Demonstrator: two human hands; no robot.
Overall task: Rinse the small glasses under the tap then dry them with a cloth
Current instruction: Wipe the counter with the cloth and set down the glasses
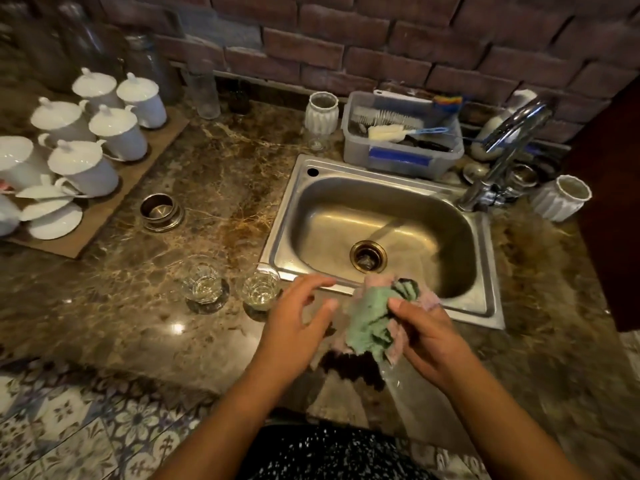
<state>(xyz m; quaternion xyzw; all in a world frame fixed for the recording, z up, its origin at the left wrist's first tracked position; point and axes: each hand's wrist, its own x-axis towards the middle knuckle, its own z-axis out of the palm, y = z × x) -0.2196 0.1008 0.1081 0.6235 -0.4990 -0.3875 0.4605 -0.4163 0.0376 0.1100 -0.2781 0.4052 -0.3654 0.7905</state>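
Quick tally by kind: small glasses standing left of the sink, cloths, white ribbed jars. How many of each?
Glasses: 2
Cloth: 1, in the right hand
Ribbed jars: 2
Total: 5

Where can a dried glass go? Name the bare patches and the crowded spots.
Bare counter lies between the steel bowls and the sink rim, and in front of the cup tray, left of the two glasses. Crowded: behind the sink, around the bin and tap.
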